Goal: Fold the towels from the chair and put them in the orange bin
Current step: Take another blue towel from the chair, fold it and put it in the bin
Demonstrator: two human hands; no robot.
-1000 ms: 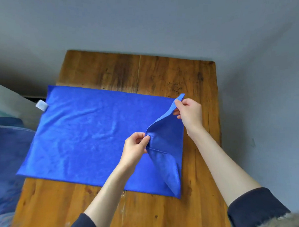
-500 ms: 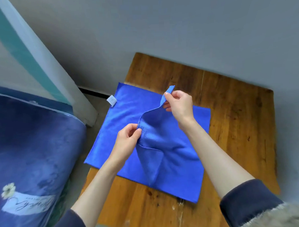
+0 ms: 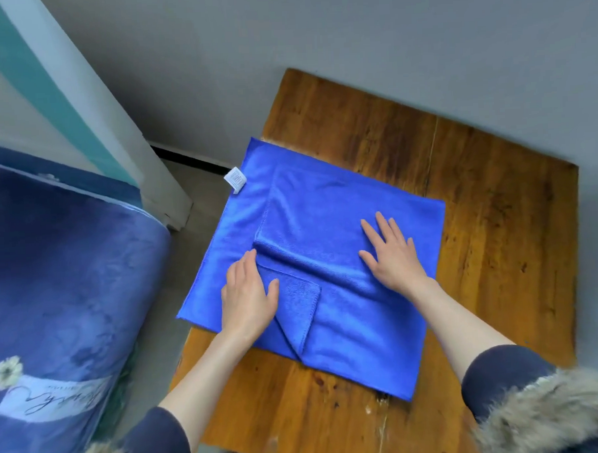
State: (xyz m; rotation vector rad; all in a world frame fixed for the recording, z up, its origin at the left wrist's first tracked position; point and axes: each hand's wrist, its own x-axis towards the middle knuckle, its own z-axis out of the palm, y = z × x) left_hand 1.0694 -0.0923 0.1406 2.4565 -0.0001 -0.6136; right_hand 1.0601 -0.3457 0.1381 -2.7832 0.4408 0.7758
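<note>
Blue towel folded over on wooden worktop — left hand and right hand press flat on it, fingers straight, slightly apart.

the blue microfibre towel lies on the wooden table, folded roughly in half so that an upper layer covers most of a lower one. the lower layer shows as a strip along the left and far sides, and its left edge overhangs the table's edge. a small white label sticks out from the far left corner. the upper layer's near left corner is turned back on itself in a small flap, and a raised crease runs across the cloth just beyond it. the surface is otherwise mostly smooth and flat.
</note>
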